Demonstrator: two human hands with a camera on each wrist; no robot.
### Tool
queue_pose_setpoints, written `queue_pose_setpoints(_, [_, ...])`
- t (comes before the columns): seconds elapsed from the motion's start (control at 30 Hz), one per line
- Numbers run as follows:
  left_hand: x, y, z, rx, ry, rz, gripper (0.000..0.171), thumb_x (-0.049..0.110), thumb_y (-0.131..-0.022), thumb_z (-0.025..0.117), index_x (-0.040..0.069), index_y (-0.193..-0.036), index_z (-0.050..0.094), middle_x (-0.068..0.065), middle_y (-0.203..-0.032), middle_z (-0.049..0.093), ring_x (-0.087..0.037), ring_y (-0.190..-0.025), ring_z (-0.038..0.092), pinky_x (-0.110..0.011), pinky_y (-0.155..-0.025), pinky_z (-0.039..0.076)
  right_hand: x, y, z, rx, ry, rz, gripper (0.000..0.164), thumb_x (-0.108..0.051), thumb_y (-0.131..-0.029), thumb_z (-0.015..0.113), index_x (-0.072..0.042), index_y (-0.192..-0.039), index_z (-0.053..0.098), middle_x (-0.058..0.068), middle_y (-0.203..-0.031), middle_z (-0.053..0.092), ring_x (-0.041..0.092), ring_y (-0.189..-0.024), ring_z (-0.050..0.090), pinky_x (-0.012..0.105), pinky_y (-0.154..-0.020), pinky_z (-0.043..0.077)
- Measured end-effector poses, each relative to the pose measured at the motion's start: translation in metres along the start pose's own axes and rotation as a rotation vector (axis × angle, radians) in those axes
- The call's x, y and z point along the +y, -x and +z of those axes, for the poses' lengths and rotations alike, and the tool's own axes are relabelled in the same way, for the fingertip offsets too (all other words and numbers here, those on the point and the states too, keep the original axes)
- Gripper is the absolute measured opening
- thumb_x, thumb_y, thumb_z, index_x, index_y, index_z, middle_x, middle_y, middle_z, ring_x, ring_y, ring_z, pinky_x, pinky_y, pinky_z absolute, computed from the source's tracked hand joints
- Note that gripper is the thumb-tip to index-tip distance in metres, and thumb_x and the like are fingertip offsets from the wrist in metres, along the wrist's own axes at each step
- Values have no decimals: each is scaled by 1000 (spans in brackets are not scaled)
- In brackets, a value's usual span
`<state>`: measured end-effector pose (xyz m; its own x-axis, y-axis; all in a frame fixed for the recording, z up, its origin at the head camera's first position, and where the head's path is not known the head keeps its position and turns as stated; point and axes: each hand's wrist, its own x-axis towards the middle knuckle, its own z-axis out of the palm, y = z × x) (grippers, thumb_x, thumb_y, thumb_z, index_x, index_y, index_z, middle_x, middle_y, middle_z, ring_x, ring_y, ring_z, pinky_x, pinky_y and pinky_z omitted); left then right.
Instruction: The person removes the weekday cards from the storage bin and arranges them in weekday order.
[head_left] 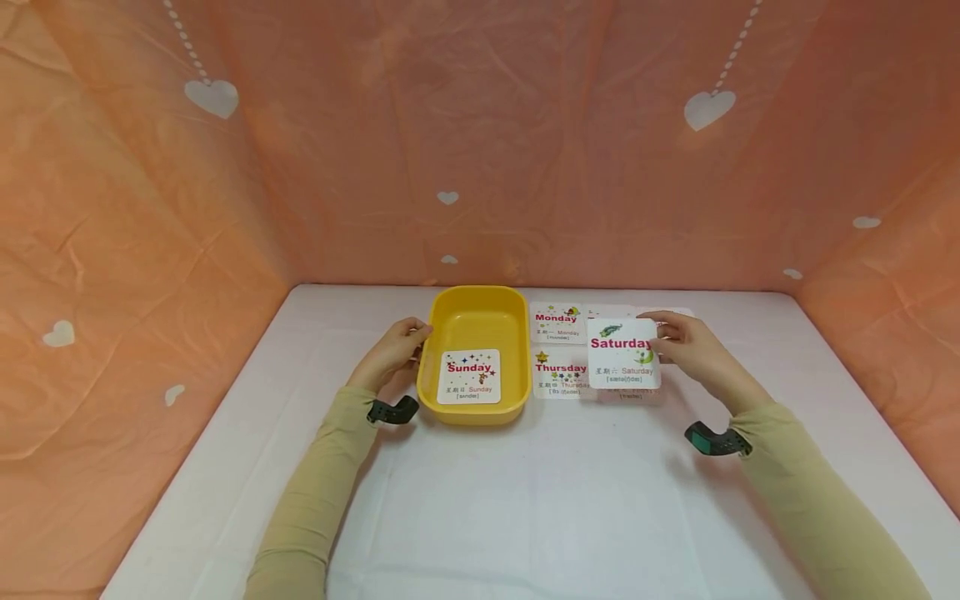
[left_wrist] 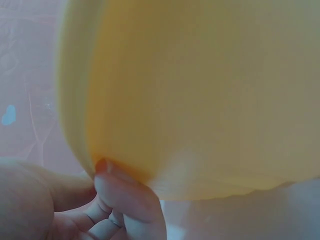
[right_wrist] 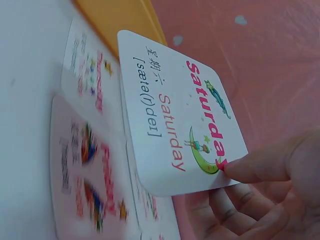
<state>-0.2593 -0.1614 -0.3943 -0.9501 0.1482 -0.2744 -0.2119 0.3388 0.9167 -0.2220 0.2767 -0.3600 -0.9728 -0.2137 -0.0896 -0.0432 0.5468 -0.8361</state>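
My right hand [head_left: 684, 342] pinches the right edge of the Saturday flashcard [head_left: 621, 354], thumb on its printed face. In the right wrist view that card is raised and tilted above the Friday card [right_wrist: 95, 170] and the Thursday card [right_wrist: 90, 70]. At the left, my left hand [head_left: 396, 350] grips the left rim of a yellow plastic tray [head_left: 472, 308]; the left wrist view shows thumb and finger pinching the rim [left_wrist: 77, 100]. Inside the tray, the Sunday flashcard [head_left: 468, 377] leans at the near end, print facing me.
Right of the tray the cards lie in two rows on the white tablecloth [head_left: 525, 500]. The Monday card [head_left: 557, 323] is at the back left of them, and others are partly covered by the Saturday card. A peach curtain [head_left: 525, 150] with white hearts encloses the back and sides.
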Motion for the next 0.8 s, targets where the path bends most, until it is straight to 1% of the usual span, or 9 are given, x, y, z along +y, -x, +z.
queue_pose_setpoints(0.17, [1, 1, 0, 7, 5, 4, 34, 24, -104, 41, -7, -118, 45, -17, -96, 54, -20, -73, 53, -24, -60, 48, 10, 8, -12, 8, 31, 47, 50, -8, -99, 48, -2, -146, 33, 29, -126, 49, 35, -111, 49, 42, -88, 49])
queue_pose_setpoints(0.33, [1, 1, 1, 9, 1, -6, 35, 25, -104, 42, -6, -119, 45, -18, -100, 54, -21, -76, 53, -25, -61, 48, 18, 14, -21, 5, 60, 53, 51, -6, -99, 46, 1, -147, 29, 29, -123, 48, 34, -109, 47, 34, -83, 50])
queue_pose_setpoints(0.4, [1, 1, 1, 8, 1, -9, 34, 25, -104, 42, -6, -118, 45, -17, -100, 54, -21, -76, 53, -24, -61, 48, 20, 15, -24, 3, 59, 66, 52, -6, -98, 46, 1, -147, 29, 27, -119, 47, 33, -107, 46, 29, -80, 50])
queue_pose_setpoints(0.47, [1, 1, 1, 12, 6, -9, 33, 25, -104, 42, -6, -118, 46, -16, -98, 54, -20, -75, 53, -24, -60, 47, 23, 17, -26, 1, 60, 79, 53, -6, -98, 46, 1, -147, 29, 26, -118, 45, 33, -106, 44, 28, -79, 50])
queue_pose_setpoints(0.53, [0, 0, 1, 10, 13, -8, 33, 24, -104, 42, -6, -117, 46, -16, -96, 54, -19, -72, 52, -24, -59, 46, 26, 18, -29, -4, 65, 98, 53, -6, -98, 46, 0, -147, 28, 26, -118, 45, 33, -105, 43, 29, -80, 49])
queue_pose_setpoints(0.7, [0, 0, 1, 13, 18, -4, 32, 24, -104, 42, -5, -116, 46, -15, -94, 54, -19, -71, 52, -24, -59, 46, 36, 19, -34, -18, 83, 126, 55, -6, -98, 47, 3, -147, 24, 27, -120, 46, 33, -104, 45, 36, -83, 48])
queue_pose_setpoints(0.8, [0, 1, 1, 17, 9, -5, 32, 25, -104, 42, -4, -115, 47, -14, -94, 53, -19, -73, 52, -25, -60, 46, 41, 20, -36, -15, 86, 133, 55, -6, -98, 47, 5, -147, 23, 27, -119, 46, 32, -103, 46, 33, -81, 47])
